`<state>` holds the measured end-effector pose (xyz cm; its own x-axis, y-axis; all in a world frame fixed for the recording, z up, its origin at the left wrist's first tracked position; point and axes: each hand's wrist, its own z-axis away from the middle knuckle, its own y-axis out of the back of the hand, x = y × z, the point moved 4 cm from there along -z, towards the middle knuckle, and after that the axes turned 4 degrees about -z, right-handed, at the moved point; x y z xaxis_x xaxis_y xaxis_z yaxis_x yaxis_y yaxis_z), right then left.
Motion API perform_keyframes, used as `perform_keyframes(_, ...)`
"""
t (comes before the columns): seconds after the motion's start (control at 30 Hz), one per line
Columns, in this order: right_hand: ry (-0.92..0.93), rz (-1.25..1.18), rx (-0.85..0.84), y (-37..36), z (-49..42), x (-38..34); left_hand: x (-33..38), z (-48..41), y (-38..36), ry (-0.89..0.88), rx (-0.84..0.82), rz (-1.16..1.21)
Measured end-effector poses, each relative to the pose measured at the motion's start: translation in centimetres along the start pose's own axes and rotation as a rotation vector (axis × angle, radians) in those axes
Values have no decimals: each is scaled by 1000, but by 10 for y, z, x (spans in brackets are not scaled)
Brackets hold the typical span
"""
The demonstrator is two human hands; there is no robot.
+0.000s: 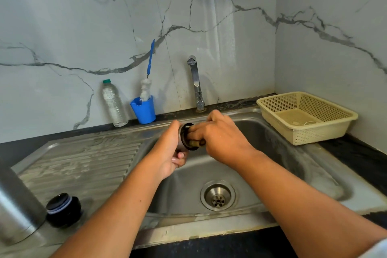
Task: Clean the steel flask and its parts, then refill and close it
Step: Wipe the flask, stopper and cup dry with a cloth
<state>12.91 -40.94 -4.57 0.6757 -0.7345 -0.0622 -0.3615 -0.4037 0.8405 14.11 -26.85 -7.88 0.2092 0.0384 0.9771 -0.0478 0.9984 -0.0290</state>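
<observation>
Two curled hands point(169, 151) point(222, 138), cup point(181, 139) and scrubber point(196, 143)

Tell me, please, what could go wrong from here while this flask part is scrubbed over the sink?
1. The left hand alone grips the steel cap while the right hand works a scrubber inside it; it could slip and drop into the sink.
2. The flask body and black stopper stand near the front edge of the drainboard, by the left arm; a nudge might topple them.
</observation>
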Motion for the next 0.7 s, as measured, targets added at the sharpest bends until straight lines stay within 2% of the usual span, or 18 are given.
perform_keyframes(0.1,-47,41,19,3,4,-6,0,1,-2,9,-7,-63)
perform_keyframes(0.17,-175,-94,-51,2,5,-11,1,1,-2,-46,35,-129)
perform_keyframes(0.27,-412,-563,-163,-4,2,-15,5,-1,-2,-174,123,-153)
perform_keyframes(0.4,-651,-1251,-172,-6,8,-12,10,2,-5,-313,214,-191)
perform_keyframes(0.53,-957,-1930,-190,-12,21,-5,13,7,-14,-503,182,-235)
perform_keyframes(0.6,-1025,-2120,-136,-18,20,-1,17,7,-16,-572,161,-269)
perform_keyframes(0.7,-1068,-2195,-45,-23,16,2,19,5,-14,-602,165,-272)
